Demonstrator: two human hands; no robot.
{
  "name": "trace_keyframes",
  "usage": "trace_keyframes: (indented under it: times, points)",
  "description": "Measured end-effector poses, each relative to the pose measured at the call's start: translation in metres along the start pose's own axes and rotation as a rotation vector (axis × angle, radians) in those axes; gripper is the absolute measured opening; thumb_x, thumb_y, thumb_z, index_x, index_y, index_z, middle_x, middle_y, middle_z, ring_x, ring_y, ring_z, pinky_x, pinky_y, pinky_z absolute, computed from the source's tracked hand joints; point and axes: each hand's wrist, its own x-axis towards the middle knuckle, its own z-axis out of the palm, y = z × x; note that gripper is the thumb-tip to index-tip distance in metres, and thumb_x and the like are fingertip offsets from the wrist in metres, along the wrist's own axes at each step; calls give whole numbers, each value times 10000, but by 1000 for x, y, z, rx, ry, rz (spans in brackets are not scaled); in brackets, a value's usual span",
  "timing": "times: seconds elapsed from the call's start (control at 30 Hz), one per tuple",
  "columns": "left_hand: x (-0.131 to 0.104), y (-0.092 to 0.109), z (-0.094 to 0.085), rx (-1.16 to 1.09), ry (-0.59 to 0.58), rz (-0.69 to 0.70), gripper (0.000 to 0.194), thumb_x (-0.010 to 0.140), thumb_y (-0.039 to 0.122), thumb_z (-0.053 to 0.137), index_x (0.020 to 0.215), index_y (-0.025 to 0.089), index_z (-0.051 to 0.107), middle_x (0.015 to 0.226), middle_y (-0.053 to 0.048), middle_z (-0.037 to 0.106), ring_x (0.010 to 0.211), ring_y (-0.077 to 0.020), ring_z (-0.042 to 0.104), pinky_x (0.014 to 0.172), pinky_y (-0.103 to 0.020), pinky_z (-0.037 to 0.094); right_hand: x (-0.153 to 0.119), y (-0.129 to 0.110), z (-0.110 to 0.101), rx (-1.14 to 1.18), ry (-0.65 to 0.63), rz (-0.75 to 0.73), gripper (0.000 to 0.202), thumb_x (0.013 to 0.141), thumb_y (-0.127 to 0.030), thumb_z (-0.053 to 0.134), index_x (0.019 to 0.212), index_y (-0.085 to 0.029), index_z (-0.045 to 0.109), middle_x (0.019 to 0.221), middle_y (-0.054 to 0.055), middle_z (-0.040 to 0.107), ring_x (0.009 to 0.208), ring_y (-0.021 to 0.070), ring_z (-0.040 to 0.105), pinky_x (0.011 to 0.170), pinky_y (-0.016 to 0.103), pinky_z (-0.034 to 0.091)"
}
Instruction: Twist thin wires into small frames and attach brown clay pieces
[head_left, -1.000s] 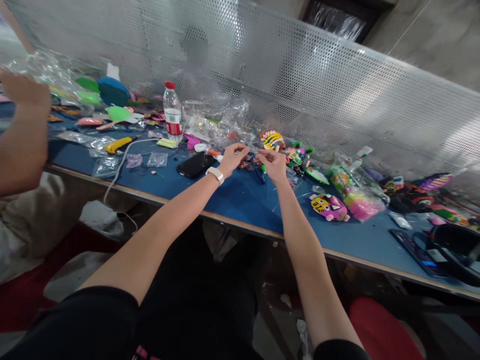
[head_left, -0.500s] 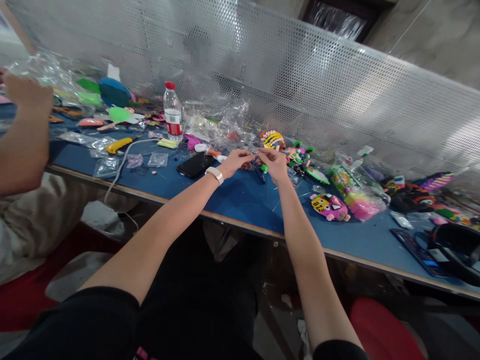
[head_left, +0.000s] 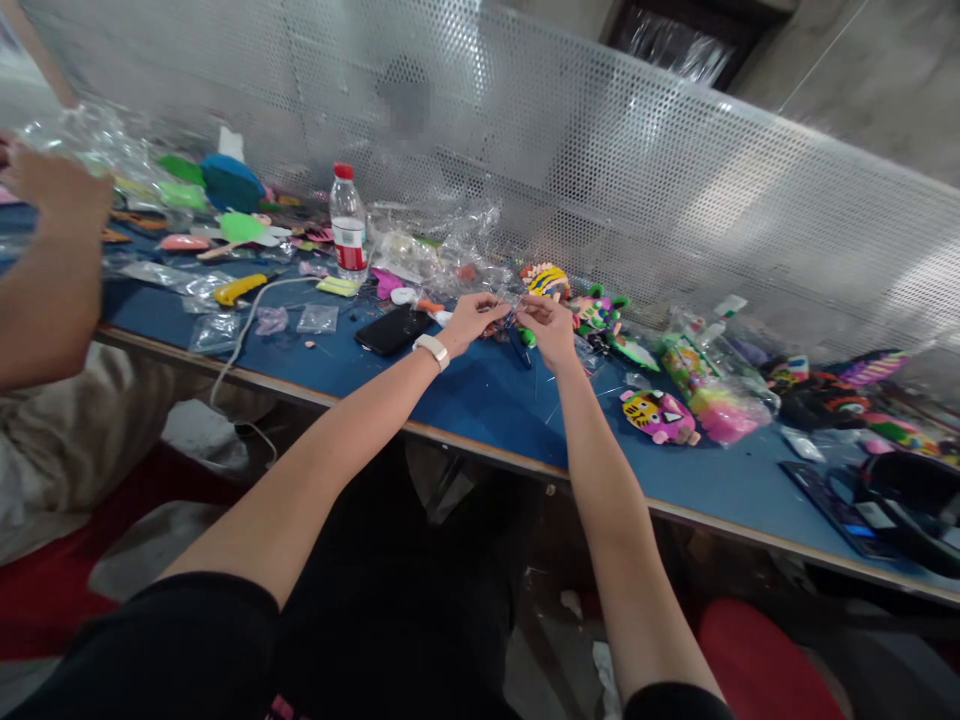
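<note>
Close together over the middle of the blue table (head_left: 480,400) are my two hands, fingertips pinched and almost meeting. My left hand (head_left: 474,320), with a pale band on its wrist, is closed on something too small to make out. My right hand (head_left: 549,328) is pinched likewise, and what sits in its fingers cannot be told. Just below the fingertips lies a dark blue slim tool (head_left: 520,348), beside a small green piece (head_left: 528,338). Left of my left hand rests a black phone (head_left: 393,330). Behind my right hand is a striped yellow foam piece (head_left: 547,280).
A water bottle (head_left: 348,225) with a red cap stands at the back. A yellow cutter (head_left: 240,290) and a white cable (head_left: 251,315) lie leftward. To the right are a pink and yellow tiger-faced piece (head_left: 660,415) and a headset (head_left: 911,510). Another person's arm (head_left: 52,260) reaches in from the left.
My hands stay in almost the same place, with the fingertips shifted slightly. The other person's arm at the left has moved a little to the right.
</note>
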Motion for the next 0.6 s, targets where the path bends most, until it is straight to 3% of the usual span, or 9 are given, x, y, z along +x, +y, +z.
trace_keyframes:
  times: [0.33, 0.6]
  points:
    - [-4, 1, 3, 84, -15, 50, 197, 877, 271, 919, 834, 149, 770, 695, -18, 680, 571, -93, 535, 556, -264, 398, 1, 5, 5, -72, 16, -14, 452, 754, -514, 910, 1047, -244, 697, 1015, 68, 815, 964, 275, 801, 934, 470, 681]
    - [-3, 0, 4, 55, 50, 48, 232, 885, 269, 937, 829, 160, 740, 705, -17, 672, 584, -98, 578, 549, -252, 455, 0, 7, 6, -72, 6, -21, 424, 810, -489, 883, 1108, -249, 700, 1036, 65, 803, 928, 255, 797, 939, 475, 689]
